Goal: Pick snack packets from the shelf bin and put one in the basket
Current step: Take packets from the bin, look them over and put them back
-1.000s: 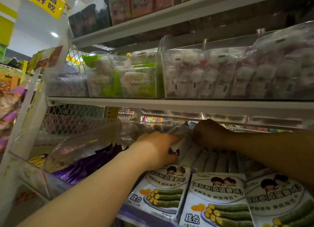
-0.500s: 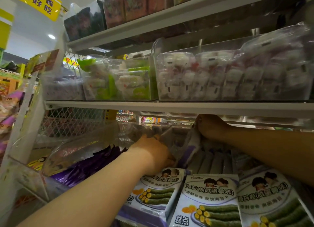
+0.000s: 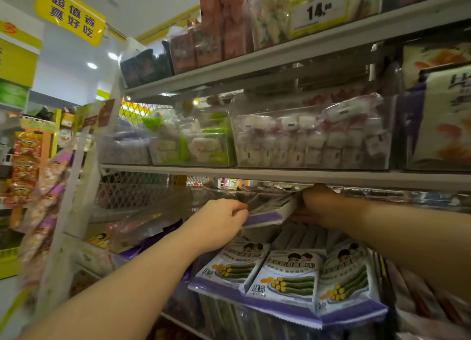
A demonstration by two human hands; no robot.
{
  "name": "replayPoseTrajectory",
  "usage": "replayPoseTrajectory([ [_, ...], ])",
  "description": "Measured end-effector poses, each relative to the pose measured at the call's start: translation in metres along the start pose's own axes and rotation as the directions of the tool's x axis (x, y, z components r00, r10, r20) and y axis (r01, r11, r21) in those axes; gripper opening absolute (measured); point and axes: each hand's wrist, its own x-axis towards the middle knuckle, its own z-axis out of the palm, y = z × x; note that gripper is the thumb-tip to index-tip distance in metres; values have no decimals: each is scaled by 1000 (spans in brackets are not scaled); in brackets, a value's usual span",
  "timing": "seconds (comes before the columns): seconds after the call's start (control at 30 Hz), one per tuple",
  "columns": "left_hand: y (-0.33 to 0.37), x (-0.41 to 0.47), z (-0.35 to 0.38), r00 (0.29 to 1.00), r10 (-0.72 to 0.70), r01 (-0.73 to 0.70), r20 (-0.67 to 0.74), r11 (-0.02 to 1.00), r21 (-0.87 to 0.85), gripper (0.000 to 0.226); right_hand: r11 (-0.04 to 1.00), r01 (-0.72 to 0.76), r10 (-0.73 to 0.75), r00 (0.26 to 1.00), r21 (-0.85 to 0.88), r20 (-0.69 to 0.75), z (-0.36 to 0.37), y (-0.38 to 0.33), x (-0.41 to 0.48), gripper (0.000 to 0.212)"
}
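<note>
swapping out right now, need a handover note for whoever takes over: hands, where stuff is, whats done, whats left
The left hand pinches the left end of a packet.
The right hand is at the packet's right end; its grip is hidden.
The packet lies raised above the row of packets, just under the shelf.
The basket is not in view.
Done: one packet is up out of the row.
Left: draw it clear of the shelf and put it in the basket.
</note>
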Motion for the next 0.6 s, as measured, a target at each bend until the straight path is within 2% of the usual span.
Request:
replayPoseTrajectory([
  [0.17,14,-44,-14,998,-70,70,3,991,-117,47,999,-40,40,996,3,84,9,-9,-52,35],
  [0.27,19,-72,-25,990,-136,122,-33,955,-271,49,1000,-16,19,984,-20,176,18,-16,-89,33],
  [0.37,20,-105,-33,980,-195,160,-39,890,-427,21,998,57,-63,949,30,310,30,-21,-128,34],
  [0.4,20,-118,-35,977,-209,163,-45,864,-476,18,996,78,-90,928,49,363,35,-21,-142,33],
  [0.5,18,-158,-34,964,-262,168,-55,752,-637,26,983,84,-152,868,160,473,51,-13,-177,28],
  [0.6,10,-202,-27,948,-304,140,-96,667,-732,37,964,-31,-117,840,263,530,70,11,-207,28],
])
